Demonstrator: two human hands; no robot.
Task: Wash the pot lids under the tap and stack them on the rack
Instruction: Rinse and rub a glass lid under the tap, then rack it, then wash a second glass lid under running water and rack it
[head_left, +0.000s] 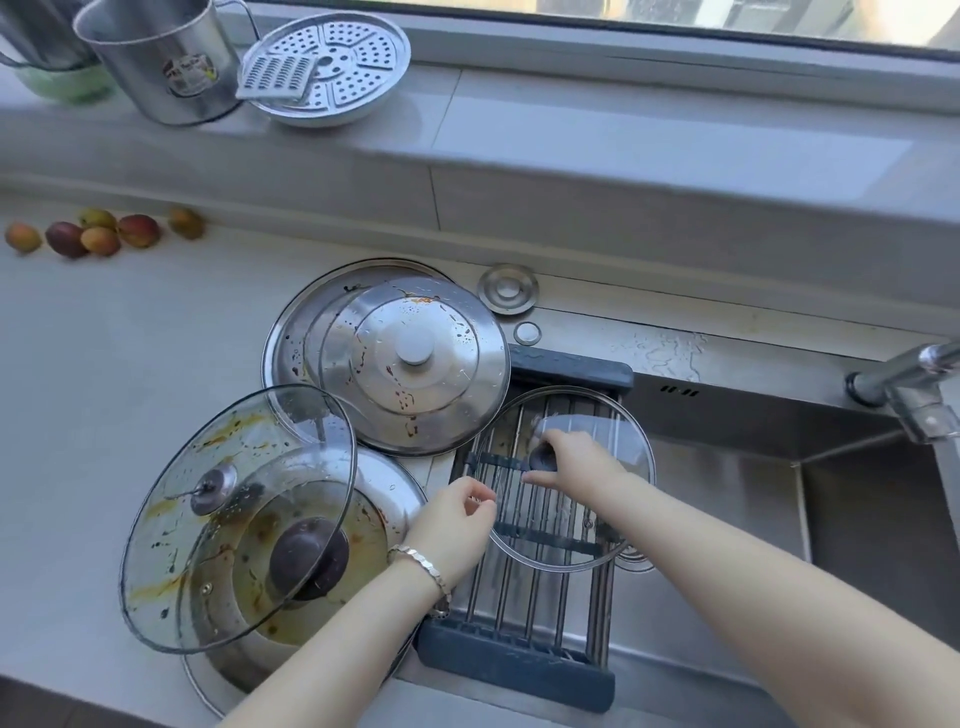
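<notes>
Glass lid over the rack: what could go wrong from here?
1. The glass lid is held only by the right hand on its knob and the left hand at its rim; if slippery, it could drop onto the rack or into the sink.
2. The dirty glass lid leans tilted on a pile of other lids close to the left forearm; a nudge might send it sliding.

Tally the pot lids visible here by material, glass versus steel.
Glass lids: 3 (held glass lid, tilted glass lid, dark-knobbed glass lid)
Steel lids: 4, approximate because they overlap (steel stack of 3, bottom steel lid)
Total: 7
</notes>
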